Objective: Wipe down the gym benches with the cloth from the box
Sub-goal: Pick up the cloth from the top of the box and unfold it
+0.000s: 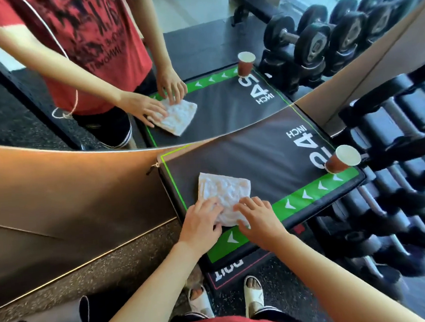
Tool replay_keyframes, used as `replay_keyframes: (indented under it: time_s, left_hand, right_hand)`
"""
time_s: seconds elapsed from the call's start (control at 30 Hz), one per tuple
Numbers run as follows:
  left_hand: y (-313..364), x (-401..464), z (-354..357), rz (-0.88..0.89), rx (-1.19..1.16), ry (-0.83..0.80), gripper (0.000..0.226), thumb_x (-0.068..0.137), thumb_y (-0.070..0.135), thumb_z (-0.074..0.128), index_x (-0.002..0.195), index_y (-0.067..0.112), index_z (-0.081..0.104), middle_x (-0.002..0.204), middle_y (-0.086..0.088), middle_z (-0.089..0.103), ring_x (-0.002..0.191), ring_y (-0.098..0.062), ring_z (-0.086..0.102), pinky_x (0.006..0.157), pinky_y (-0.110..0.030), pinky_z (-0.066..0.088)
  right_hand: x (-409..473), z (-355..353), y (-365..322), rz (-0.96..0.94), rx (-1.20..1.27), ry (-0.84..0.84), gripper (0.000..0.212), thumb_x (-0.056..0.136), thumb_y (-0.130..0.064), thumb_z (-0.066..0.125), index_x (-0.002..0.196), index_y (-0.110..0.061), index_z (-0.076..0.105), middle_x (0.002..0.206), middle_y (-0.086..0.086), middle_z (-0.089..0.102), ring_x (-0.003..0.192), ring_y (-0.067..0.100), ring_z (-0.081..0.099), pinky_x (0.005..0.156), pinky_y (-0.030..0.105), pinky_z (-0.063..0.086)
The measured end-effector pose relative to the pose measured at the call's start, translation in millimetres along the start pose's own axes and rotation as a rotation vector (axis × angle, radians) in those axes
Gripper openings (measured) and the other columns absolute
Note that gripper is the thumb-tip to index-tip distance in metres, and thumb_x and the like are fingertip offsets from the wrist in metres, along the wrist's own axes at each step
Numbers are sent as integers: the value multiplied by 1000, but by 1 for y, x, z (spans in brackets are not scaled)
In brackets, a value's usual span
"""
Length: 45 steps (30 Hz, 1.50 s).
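A white folded cloth [223, 190] lies flat on the black padded box [263, 157], which has green edging and "24 INCH" printed on top. My left hand [201, 222] presses on the cloth's near left corner with spread fingers. At the cloth's near right corner, my right hand [258, 217] rests with its fingers flat. Both hands sit close to the box's front green stripe.
A brown paper cup [343, 159] stands at the box's right front corner. A dumbbell rack [394, 187] fills the right side. Behind the box a wall mirror [200, 62] reflects me, the cloth and the cup. My sandalled feet [227, 296] stand on dark rubber floor.
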<state>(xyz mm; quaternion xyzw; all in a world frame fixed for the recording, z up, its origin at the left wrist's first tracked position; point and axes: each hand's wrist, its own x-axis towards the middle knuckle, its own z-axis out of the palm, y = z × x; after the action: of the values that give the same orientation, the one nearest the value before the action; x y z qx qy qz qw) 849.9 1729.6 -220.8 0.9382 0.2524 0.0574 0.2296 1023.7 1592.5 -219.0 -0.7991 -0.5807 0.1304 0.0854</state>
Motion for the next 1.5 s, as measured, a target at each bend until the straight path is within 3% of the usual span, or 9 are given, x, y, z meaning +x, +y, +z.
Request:
replay_keyframes:
  time_s: [0.13, 0.3, 0.6, 0.77, 0.87, 1.0, 1.13, 1.27, 1.5]
  left_hand:
    - [11, -17, 9, 54, -17, -11, 38, 85, 19, 71, 123, 27, 65, 150, 7, 53, 137, -22, 48, 110, -47, 43]
    - [13, -34, 6, 23, -23, 29, 37, 87, 17, 71, 123, 25, 71, 149, 5, 56, 138, -21, 49, 115, -44, 40]
    - [18, -65, -10, -193, 4, 161, 32, 89, 21, 73, 121, 22, 71, 143, 1, 58, 136, -22, 50, 115, -42, 40]
    - [28, -69, -8, -256, 8, 174, 28, 93, 24, 68, 121, 25, 69, 143, 3, 56, 136, -20, 48, 117, -41, 39]
    - [36, -69, -1, -270, 0, 191, 25, 93, 23, 68, 117, 25, 69, 142, 3, 57, 135, -19, 49, 114, -40, 40]
    - [48, -65, 6, -287, -20, 211, 23, 92, 20, 68, 115, 25, 69, 140, 5, 57, 133, -17, 49, 113, -40, 41]
    - [54, -64, 4, -333, -15, 228, 24, 95, 21, 68, 119, 23, 70, 141, 6, 57, 136, -16, 48, 116, -38, 40]
    - [59, -65, -2, -380, -5, 246, 22, 94, 18, 70, 116, 20, 71, 138, 3, 60, 132, -20, 52, 112, -42, 45]
    - [74, -62, -5, -399, 17, 268, 21, 94, 17, 69, 114, 21, 71, 137, 3, 60, 131, -20, 52, 112, -42, 44]
  right_hand:
    - [-21, -8, 13, -102, -58, -23, 42, 89, -44, 62, 127, -26, 61, 125, -4, 54, 110, 26, 52, 94, 48, 47]
    - [0, -23, 12, -225, -11, 20, 66, 87, -55, 67, 144, -26, 53, 148, -1, 48, 136, 27, 45, 106, 50, 43]
    - [47, -3, 4, -351, -37, -245, 90, 85, -77, 58, 161, -46, 21, 173, -10, 6, 160, 25, -1, 127, 55, 7]
    - [37, 3, 10, -323, -38, -177, 81, 85, -78, 51, 156, -43, 36, 168, -6, 23, 154, 30, 20, 123, 51, 19]
    - [18, 10, 14, -306, 14, 2, 63, 89, -70, 58, 139, -32, 60, 149, -1, 50, 130, 35, 49, 105, 51, 40]
    - [7, 16, 18, -303, 37, 132, 49, 92, -61, 62, 127, -27, 67, 134, 0, 59, 112, 35, 57, 88, 48, 48]
    - [10, 10, 16, -360, 35, 140, 60, 88, -65, 62, 134, -26, 62, 144, 1, 54, 128, 36, 52, 104, 55, 42]
    - [10, 9, 24, -464, 13, -39, 69, 90, -71, 54, 148, -34, 50, 155, -4, 45, 145, 31, 40, 114, 57, 33]
    - [21, 3, 25, -540, -44, 100, 32, 97, -46, 56, 119, -27, 69, 124, 0, 63, 104, 32, 61, 70, 45, 48]
